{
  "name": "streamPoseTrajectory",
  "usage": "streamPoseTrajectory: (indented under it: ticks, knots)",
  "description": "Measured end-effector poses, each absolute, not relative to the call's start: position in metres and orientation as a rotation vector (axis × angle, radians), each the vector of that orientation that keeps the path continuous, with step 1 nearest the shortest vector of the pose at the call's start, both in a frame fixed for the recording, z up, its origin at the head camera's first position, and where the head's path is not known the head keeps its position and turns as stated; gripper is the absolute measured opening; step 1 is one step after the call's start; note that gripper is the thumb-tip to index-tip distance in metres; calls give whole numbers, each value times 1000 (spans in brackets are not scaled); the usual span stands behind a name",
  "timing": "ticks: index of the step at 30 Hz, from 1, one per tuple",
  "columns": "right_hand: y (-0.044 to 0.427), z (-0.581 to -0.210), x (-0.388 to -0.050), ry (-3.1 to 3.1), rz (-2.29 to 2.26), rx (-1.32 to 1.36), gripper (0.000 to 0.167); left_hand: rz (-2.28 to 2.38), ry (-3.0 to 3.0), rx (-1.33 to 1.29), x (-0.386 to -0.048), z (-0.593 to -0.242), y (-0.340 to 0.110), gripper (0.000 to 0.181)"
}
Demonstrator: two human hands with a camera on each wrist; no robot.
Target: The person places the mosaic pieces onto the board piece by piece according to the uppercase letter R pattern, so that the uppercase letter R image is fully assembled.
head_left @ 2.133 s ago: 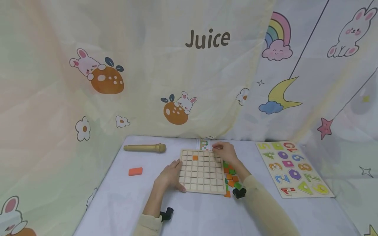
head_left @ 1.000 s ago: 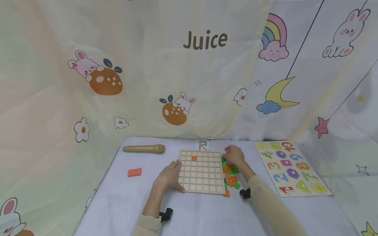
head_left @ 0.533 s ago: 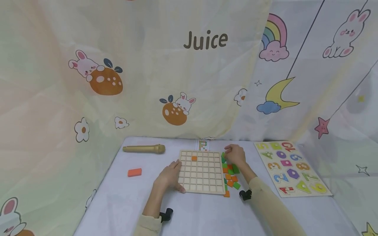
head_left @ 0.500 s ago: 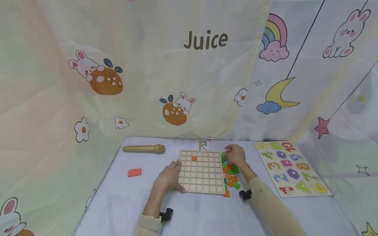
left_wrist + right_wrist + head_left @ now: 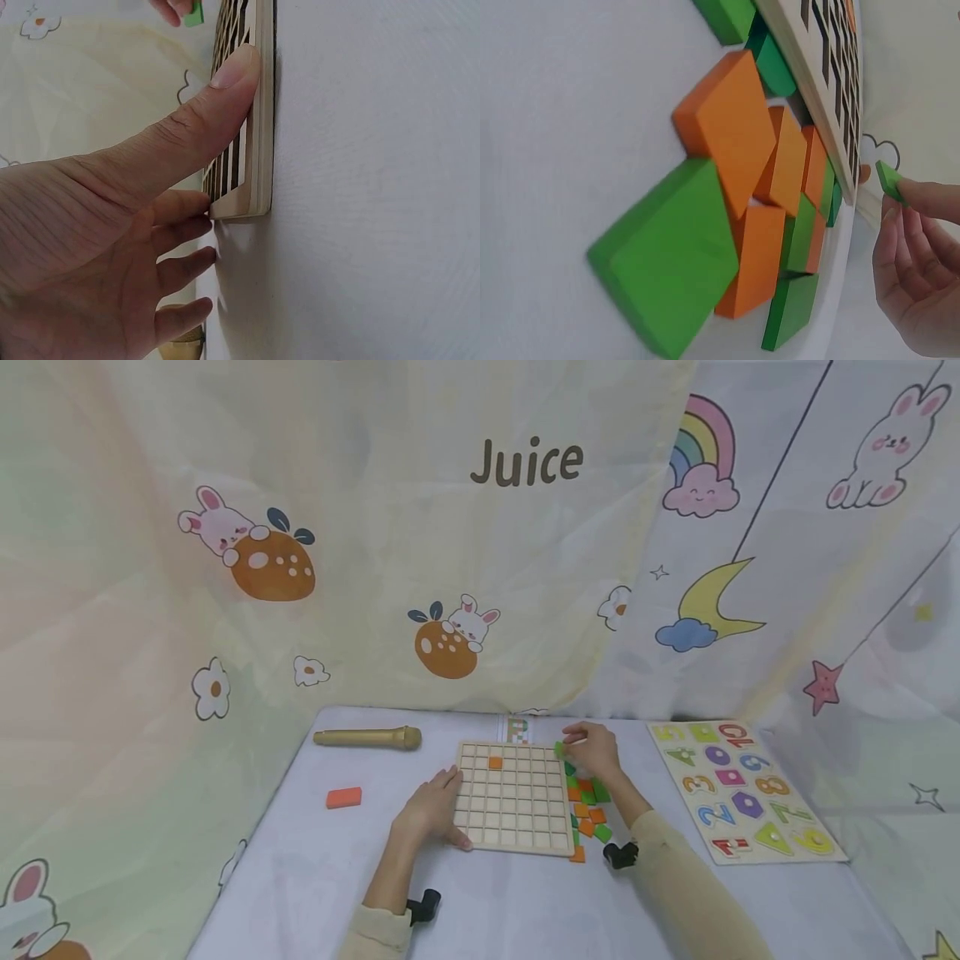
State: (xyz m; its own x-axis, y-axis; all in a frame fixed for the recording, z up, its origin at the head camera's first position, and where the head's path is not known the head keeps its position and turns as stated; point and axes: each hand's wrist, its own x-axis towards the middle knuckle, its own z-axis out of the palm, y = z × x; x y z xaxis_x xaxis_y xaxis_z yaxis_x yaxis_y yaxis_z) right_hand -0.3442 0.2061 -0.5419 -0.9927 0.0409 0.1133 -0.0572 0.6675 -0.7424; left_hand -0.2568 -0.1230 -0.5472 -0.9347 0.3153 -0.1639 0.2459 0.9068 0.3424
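A wooden grid board (image 5: pixel 516 811) lies on the white table, with one orange tile (image 5: pixel 496 763) in a cell of its second row. My left hand (image 5: pixel 431 810) rests at the board's left edge, its thumb on the frame in the left wrist view and its fingers loosely spread alongside. Beyond the board's far right corner my right hand (image 5: pixel 594 752) pinches a green tile (image 5: pixel 889 181) between thumb and fingers, raised above the table. Loose orange and green tiles (image 5: pixel 727 135) lie along the board's right side, some overlapping.
A gold toy microphone (image 5: pixel 367 738) and an orange-red block (image 5: pixel 343 797) lie at the left. Behind the board is a small printed card (image 5: pixel 518 730). A number and shape puzzle board (image 5: pixel 750 793) lies at the right. A printed curtain (image 5: pixel 360 635) hangs behind the table.
My right hand moved from the board's far right corner to the loose tiles, then slightly back left, now with a green tile showing in its pinch. My left hand stays at the board.
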Motion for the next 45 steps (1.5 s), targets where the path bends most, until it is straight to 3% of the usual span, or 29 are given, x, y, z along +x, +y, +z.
streamPoseTrajectory:
  ticks: [45]
  knots:
    - [137, -552, -349, -2753, 1487, 195, 30, 495, 2844, 451, -255, -544, -124, 134]
